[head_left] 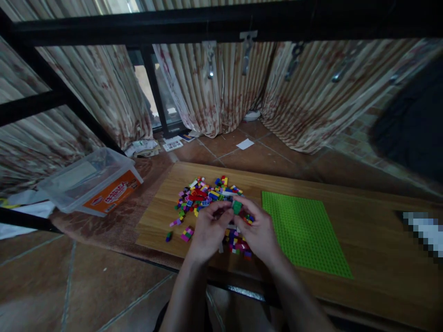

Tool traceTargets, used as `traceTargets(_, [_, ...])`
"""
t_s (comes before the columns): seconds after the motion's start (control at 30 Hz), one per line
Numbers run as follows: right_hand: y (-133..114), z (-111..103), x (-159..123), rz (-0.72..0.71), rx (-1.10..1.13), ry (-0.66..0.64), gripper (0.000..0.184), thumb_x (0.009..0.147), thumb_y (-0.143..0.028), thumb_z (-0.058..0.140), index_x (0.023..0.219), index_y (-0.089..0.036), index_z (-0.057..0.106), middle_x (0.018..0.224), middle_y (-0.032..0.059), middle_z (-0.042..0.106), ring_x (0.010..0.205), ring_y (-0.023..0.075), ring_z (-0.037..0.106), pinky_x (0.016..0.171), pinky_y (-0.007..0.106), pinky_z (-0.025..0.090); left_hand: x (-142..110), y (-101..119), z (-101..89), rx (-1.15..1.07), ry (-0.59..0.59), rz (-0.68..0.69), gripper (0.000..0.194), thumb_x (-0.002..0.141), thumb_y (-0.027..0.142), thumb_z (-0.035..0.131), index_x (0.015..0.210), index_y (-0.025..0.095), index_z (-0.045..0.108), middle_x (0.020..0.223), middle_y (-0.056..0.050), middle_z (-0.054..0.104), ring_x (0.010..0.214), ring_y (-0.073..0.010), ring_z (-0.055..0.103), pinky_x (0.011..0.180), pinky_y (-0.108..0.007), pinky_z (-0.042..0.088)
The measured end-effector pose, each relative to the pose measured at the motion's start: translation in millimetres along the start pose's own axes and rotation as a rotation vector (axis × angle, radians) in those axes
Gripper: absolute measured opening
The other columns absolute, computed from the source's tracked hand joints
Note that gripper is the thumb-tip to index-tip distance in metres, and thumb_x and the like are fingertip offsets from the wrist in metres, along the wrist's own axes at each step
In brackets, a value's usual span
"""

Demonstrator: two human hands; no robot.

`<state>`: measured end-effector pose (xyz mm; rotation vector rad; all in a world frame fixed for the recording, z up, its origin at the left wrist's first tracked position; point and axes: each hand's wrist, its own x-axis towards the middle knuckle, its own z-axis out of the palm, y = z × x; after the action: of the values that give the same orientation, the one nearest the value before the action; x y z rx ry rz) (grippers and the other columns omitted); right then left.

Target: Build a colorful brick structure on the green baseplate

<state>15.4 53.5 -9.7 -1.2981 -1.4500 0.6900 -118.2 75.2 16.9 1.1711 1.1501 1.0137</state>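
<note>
Both of my hands meet above a heap of toy building bricks (199, 196) on the wooden board. A green toy brick (237, 207) shows at the fingertips of my right hand (261, 233), whose thumb and fingers pinch it. My left hand (208, 230) is closed right beside it, thumb and forefinger at the brick's left side. Whatever else the left fingers hold is hidden. Right of my hands lies a bright green studded baseplate (306, 230), flat on the board. A small pink brick cluster (187, 234) lies left of my left wrist.
A clear plastic box (100, 180) with an orange label stands left of the wooden board (155, 230). Above, metal clips (246, 55) hang from a dark bar (173, 30). Striped curtains (221, 92) hang behind. A white paper (245, 144) lies on the tiled floor.
</note>
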Motion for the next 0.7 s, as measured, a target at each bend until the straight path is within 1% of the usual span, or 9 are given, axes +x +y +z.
traceTargets(0.1, [3.5, -3.7, -0.5, 0.027, 0.084, 0.021, 0.037, 0.081, -0.022, 0.065, 0.116, -0.030, 0.063, 0.108, 0.0012, 0.068, 0.093, 0.0177, 0.063, 0.085, 0.034, 0.051, -1.9, 0.4, 5.3, -0.127, -0.036, -0.052, 0.029, 0.076, 0.038, 0.068, 0.093, 0.015, 0.071, 0.075, -0.001, 0.066, 0.069, -0.0116, 0.058, 0.064, -0.021, 0.045])
traceTargets(0.17, [3.9, -7.1, -0.5, 0.010, 0.124, -0.005, 0.037, 0.080, -0.025, 0.068, 0.117, -0.031, 0.064, 0.113, 0.0012, 0.067, 0.102, 0.0192, 0.062, 0.092, 0.036, 0.048, -1.9, -0.7, 5.8, -0.211, -0.067, -0.120, 0.035, 0.077, 0.047, 0.066, 0.091, 0.015, 0.071, 0.067, 0.001, 0.061, 0.060, -0.0092, 0.054, 0.055, -0.019, 0.042])
traceTargets(0.23, [2.3, -10.0, -0.5, -0.012, 0.130, -0.041, 0.038, 0.080, -0.025, 0.068, 0.118, -0.032, 0.063, 0.119, 0.0010, 0.066, 0.111, 0.0198, 0.059, 0.100, 0.037, 0.043, -1.3, -2.2, 6.2, -0.293, -0.106, -0.169, 0.037, 0.075, 0.049, 0.068, 0.088, 0.015, 0.070, 0.063, 0.002, 0.057, 0.055, -0.0074, 0.051, 0.050, -0.018, 0.038])
traceTargets(0.33, [-0.7, -12.8, -0.7, -0.014, 0.156, -0.094, 0.041, 0.081, -0.025, 0.067, 0.121, -0.032, 0.061, 0.125, 0.0013, 0.063, 0.119, 0.0203, 0.055, 0.105, 0.038, 0.039, -0.1, -3.4, 8.4, -0.417, -0.129, -0.189, 0.033, 0.068, 0.041, 0.077, 0.085, 0.013, 0.070, 0.063, 0.003, 0.056, 0.052, -0.0042, 0.047, 0.048, -0.016, 0.035])
traceTargets(0.43, [-1.6, -13.7, -1.1, -0.005, 0.204, -0.114, 0.044, 0.081, -0.028, 0.067, 0.124, -0.031, 0.059, 0.128, 0.0024, 0.062, 0.121, 0.0212, 0.054, 0.106, 0.040, 0.039, 0.0, -2.3, 10.9, -0.524, -0.111, -0.226, 0.032, 0.061, 0.033, 0.083, 0.083, 0.012, 0.070, 0.066, 0.004, 0.058, 0.050, -0.0024, 0.047, 0.046, -0.015, 0.035])
traceTargets(0.6, [-1.8, -9.5, -5.0, -0.009, 0.158, -0.037, 0.030, 0.087, -0.033, 0.059, 0.117, -0.029, 0.064, 0.120, 0.0037, 0.066, 0.113, 0.0213, 0.060, 0.100, 0.039, 0.045, -2.0, -0.5, 13.6, -0.639, -0.140, -0.356, 0.033, 0.057, 0.028, 0.085, 0.081, 0.012, 0.069, 0.063, 0.003, 0.061, 0.051, -0.0044, 0.054, 0.046, -0.015, 0.042])
traceTargets(0.7, [-4.1, -3.2, -9.4, 0.006, 0.122, 0.036, 0.028, 0.091, -0.034, 0.052, 0.115, -0.028, 0.064, 0.116, 0.0043, 0.067, 0.109, 0.0210, 0.062, 0.096, 0.038, 0.047, -2.6, -3.4, 16.9, -0.718, -0.154, -0.414, 0.029, 0.057, 0.025, 0.085, 0.077, 0.012, 0.068, 0.060, 0.003, 0.060, 0.050, -0.0040, 0.055, 0.048, -0.014, 0.044])
